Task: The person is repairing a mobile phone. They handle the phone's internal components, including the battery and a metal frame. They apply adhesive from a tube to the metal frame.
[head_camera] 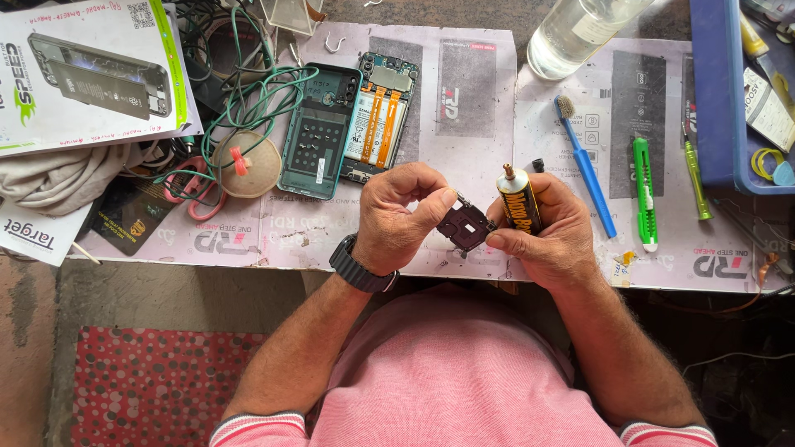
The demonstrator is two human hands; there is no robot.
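Nearest the pink shirt, the left hand and right hand meet over the front edge of the work mat. Both pinch a small dark phone part between their fingertips; the right hand also clutches a yellow-and-black glue tube, nozzle upward. Just beyond the left hand lies the opened phone with its teal back cover beside it. Right of the glue tube rest a blue toothbrush and a green cutter. Farthest off lies a clear bottle.
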